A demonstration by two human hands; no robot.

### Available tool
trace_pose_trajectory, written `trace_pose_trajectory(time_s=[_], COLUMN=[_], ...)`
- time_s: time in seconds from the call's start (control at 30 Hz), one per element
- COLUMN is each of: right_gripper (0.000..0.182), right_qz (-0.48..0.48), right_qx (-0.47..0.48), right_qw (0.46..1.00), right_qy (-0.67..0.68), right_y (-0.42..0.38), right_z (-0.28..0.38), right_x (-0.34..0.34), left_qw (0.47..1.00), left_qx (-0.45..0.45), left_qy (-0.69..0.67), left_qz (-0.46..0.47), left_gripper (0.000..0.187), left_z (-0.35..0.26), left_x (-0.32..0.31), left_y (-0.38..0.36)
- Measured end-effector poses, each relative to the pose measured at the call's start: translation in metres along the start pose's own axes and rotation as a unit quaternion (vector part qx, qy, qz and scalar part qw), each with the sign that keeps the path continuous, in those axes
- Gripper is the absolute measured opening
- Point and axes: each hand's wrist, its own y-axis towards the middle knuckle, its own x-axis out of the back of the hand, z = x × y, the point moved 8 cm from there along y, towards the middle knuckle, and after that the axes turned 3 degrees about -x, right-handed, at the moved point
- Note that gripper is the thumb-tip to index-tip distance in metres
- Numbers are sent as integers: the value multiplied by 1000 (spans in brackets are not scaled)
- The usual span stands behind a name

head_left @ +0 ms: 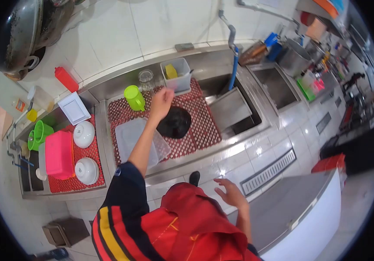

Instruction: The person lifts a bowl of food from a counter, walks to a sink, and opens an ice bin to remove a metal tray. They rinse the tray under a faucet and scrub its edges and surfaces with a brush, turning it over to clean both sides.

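Red perforated rubber mat (pixel 204 126) covers the steel bench (pixel 239 143). Left hand (pixel 161 103) reaches out over it, fingers loosely curled, gripping nothing, just above the round black pan (pixel 176 124). Lime-green plastic mug (pixel 133 98) sits at 9 o'clock of that hand, clear glass jar (pixel 146 80) at 11, clear lidded plastic tub (pixel 130 137) at 7. Right hand (pixel 230 193) hangs open, empty, near the torso.

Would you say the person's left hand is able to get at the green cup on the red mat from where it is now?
Probably yes. The left hand is raised over the red mat, close beside the green cup, and nothing stands between them; the glass jar sits behind, out of the way.
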Motion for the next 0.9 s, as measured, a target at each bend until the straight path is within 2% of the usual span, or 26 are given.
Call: trace_pose_trajectory(time_s=[0.07,0.13,0.17,0.23,0.33,0.43,0.47,0.53,0.57,0.6,0.63,0.67,0.7,0.77,0.8,0.87,0.9], right_gripper=[38,38,38,37,33,25,26,32,36,38,44,43,43,33,29,23,21], right_qz=[-6,-10,-11,-10,49,79,93,46,21,24,18,-30,-79,46,68,106,88], right_qx=[-21,-44,-44,-41,19,115,150,286,345,339,340,388,432,430,414,381,390], right_qw=[1000,997,997,998,995,987,979,954,938,939,940,921,898,892,893,890,881], right_qy=[19,63,59,46,87,79,106,83,38,57,17,-1,-18,-134,-165,-226,-253], right_y=[12,23,32,53,105,174,205,261,291,327,363,391,416,471,487,514,523], right_z=[-18,-33,-35,-36,-23,11,24,87,114,135,156,178,196,212,210,203,199], right_x=[38,73,90,126,167,199,206,225,229,226,219,213,208,174,165,148,140], left_qw=[984,974,976,940,905,922,948,974,982,989,994,994,993,973,995,988,980], left_qx=[-64,-79,-38,49,143,95,115,142,125,108,91,106,108,111,84,87,90], left_qy=[154,214,172,76,103,97,32,-93,-78,-63,-47,-36,43,194,60,71,74], left_qz=[-69,22,129,328,387,363,294,152,116,81,48,18,30,52,-8,-110,-163], left_gripper=[12,17,19,22,28,26,24,20,19,18,16,11,13,17,15,14,14], left_z=[12,77,102,125,132,112,99,69,50,29,10,-1,-6,-6,21,35,39], left_x=[-15,-55,-78,-116,-121,-106,-97,-81,-78,-77,-77,-80,-84,-91,-90,-83,-82], left_y=[74,132,148,158,161,159,162,159,160,161,160,157,154,151,145,133,122])
